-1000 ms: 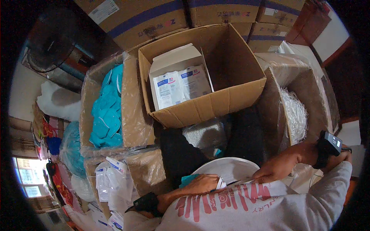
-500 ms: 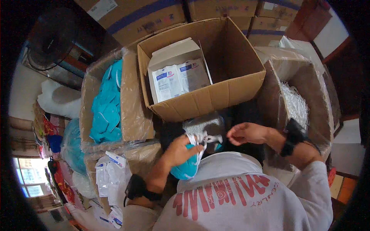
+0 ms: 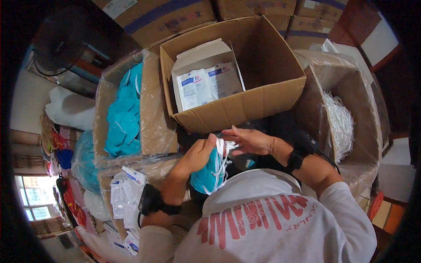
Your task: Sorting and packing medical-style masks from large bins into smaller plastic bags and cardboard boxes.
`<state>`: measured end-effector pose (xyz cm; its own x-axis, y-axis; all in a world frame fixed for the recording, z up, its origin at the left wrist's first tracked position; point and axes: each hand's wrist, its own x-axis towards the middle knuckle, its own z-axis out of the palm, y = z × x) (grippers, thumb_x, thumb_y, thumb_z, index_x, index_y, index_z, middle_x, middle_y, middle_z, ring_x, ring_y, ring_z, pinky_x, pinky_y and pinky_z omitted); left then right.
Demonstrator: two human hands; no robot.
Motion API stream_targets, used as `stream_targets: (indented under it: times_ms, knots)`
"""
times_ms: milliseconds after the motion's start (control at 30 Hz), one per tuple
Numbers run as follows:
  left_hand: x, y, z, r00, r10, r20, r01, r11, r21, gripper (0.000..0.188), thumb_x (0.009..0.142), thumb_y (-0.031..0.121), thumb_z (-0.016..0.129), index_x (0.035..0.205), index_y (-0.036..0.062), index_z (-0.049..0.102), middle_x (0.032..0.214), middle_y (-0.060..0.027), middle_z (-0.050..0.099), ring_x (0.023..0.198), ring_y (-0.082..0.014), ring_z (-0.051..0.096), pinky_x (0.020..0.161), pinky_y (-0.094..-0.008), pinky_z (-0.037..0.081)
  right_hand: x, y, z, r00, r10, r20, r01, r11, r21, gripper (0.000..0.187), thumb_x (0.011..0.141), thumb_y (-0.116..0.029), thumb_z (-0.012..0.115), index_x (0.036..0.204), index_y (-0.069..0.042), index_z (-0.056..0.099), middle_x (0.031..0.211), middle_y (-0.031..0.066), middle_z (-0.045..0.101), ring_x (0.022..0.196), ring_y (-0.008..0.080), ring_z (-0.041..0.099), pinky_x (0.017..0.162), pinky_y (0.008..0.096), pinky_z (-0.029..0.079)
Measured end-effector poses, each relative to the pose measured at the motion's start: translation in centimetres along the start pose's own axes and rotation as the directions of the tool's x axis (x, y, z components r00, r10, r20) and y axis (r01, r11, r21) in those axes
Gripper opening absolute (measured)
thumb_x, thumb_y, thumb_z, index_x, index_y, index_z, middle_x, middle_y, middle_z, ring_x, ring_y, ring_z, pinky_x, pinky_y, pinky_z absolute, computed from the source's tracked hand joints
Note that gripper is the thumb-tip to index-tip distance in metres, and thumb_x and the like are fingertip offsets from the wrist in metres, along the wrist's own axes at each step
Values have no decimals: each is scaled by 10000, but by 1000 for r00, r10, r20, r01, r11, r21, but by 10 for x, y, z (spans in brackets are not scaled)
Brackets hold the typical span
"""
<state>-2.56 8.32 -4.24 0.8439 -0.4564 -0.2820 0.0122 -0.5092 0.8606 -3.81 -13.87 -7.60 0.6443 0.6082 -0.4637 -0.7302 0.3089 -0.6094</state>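
Just in front of my chest, my left hand [image 3: 196, 156] is closed around teal face masks [image 3: 205, 176], which look stacked together. White straps [image 3: 224, 163] hang loose along their right side. My right hand [image 3: 253, 141] has its fingers at the upper end of these straps, curled about them beside the masks; the fingertips are partly hidden. To the left, a plastic-lined carton holds a heap of similar teal masks [image 3: 124, 127]. On the right, another lined carton contains a bundle of thin white straps [image 3: 339, 125].
A large open carton [image 3: 241, 108] stands ahead, with a white box [image 3: 206, 55] of white packets [image 3: 193, 90] inside. More white packets [image 3: 127, 195] lie in a carton at lower left. Closed cartons [image 3: 175, 22] are stacked behind. A dark fan [image 3: 57, 39] is at upper left.
My right hand has moved left to the straps, where it was apart from them before. The left hand and the masks have risen slightly and turned, showing more straps.
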Motion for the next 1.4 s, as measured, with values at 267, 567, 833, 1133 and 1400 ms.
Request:
stream_targets:
  times_ms: [267,567,833,1133,1400]
  knots:
    - [2,39,-31,985,44,169,12,949,-314,621,938,441,198,718,10,587,733,-68,575,746,-138,519,735,-284,407,-12,-23,29,983,-177,-44,172,980,-103,192,842,-236,577,949,-85,526,866,5,554,735,70,514,620,203,438]
    - [5,49,-57,935,246,-255,-313,910,-272,448,946,318,319,763,0,577,813,-72,585,809,-154,530,778,-272,402,-59,-33,-2,918,-391,-68,245,694,-676,333,829,-185,593,1099,-27,480,1021,72,540,983,172,524,864,285,417]
    - [15,75,-41,967,19,-255,-94,953,-286,492,937,412,279,822,30,566,823,-18,550,799,-92,475,748,-236,375,-29,-68,81,664,-502,554,633,-18,-774,289,812,-264,571,974,-31,516,917,175,539,876,350,515,731,396,419]
    - [12,42,-46,966,-109,-236,71,984,-164,517,910,454,338,695,49,576,667,-21,523,633,-90,477,591,-237,386,-26,-47,62,738,-607,294,615,427,-663,292,919,-280,407,845,-14,504,744,58,516,737,156,494,695,293,398]
    - [55,5,17,936,-61,-347,-213,685,-697,406,882,433,433,935,47,548,861,0,526,766,-98,485,630,-274,414,13,-73,116,774,-624,105,633,757,-163,314,928,-281,369,745,-49,476,685,9,472,658,96,451,597,241,375]
